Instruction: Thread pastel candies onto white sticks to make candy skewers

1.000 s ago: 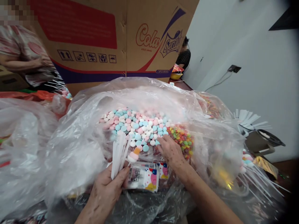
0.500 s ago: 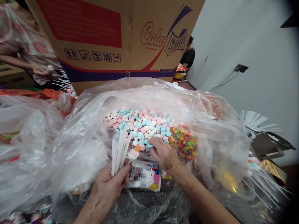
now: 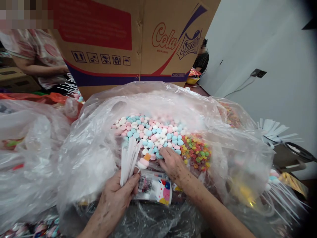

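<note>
My left hand [image 3: 121, 190] is closed round a bundle of white sticks [image 3: 130, 158] that point upward. It also grips a thin stick carrying a pink-and-white candy [image 3: 143, 163] topped by an orange piece [image 3: 147, 157]. At the near edge of a heap of round pink, white and blue candies [image 3: 153, 134], my right hand [image 3: 173, 163] has its fingers curled down among the pieces. What lies between those fingertips is hidden. Just below the hands is a printed plastic packet [image 3: 155, 190]. Small colourful ring candies [image 3: 196, 150] adjoin the heap on its right.
Clear plastic sheeting [image 3: 91, 142] surrounds the candies. Behind stands a large cardboard box [image 3: 104, 36]. At right are white sticks [image 3: 274, 129] in a container and finished candy sticks [image 3: 277, 188]. A person [image 3: 37, 62] is at the far left, another [image 3: 201, 59] behind the box.
The view has shifted slightly, so most things sit further right. My right fingers have curled lower into the candies; my left hand keeps its hold. The left co-worker's hand has moved towards the box.
</note>
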`<state>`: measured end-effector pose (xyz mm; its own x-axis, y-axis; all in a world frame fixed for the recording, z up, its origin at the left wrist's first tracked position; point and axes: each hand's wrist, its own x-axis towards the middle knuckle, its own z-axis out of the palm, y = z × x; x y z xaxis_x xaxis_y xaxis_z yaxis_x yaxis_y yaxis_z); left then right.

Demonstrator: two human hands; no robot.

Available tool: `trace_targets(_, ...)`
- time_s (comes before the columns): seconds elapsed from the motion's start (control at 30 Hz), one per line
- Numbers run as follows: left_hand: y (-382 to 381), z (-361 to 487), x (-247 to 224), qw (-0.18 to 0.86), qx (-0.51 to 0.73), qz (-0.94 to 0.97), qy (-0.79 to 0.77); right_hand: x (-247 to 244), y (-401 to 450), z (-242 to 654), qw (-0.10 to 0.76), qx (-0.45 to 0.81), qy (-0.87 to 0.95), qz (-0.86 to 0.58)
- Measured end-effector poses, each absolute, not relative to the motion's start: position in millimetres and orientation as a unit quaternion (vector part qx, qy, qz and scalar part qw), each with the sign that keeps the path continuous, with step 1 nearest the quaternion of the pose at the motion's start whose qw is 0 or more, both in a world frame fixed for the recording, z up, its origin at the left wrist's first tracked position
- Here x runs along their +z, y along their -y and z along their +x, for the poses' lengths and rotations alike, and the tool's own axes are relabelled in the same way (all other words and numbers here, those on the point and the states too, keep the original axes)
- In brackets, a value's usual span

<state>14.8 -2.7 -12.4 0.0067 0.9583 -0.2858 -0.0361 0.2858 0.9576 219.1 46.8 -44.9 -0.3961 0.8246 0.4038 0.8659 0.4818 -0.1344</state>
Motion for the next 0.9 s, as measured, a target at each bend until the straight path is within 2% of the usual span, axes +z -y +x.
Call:
trace_targets(0.23, 3, 16, -9, 0.576, 0.429, 0.410, -0.563, -42, -50, 204, 0.142, -0.090, 0.816, -0.553)
trace_targets(0.5, 4, 15, -10, 0.579, 0.426, 0.417, -0.556, -25, -44, 237, 0.101, -0.010, 0.835, -0.541)
trace_targets(0.67, 3, 17, -11, 0.581, 0.418, 0.434, -0.547, -32, -35, 249, 0.181, 0.029, 0.853, -0.488)
trace_targets(0.9, 2, 16, -11, 0.582, 0.406, 0.454, -0.539, -42, -37, 254, 0.276, 0.086, 0.806, -0.517)
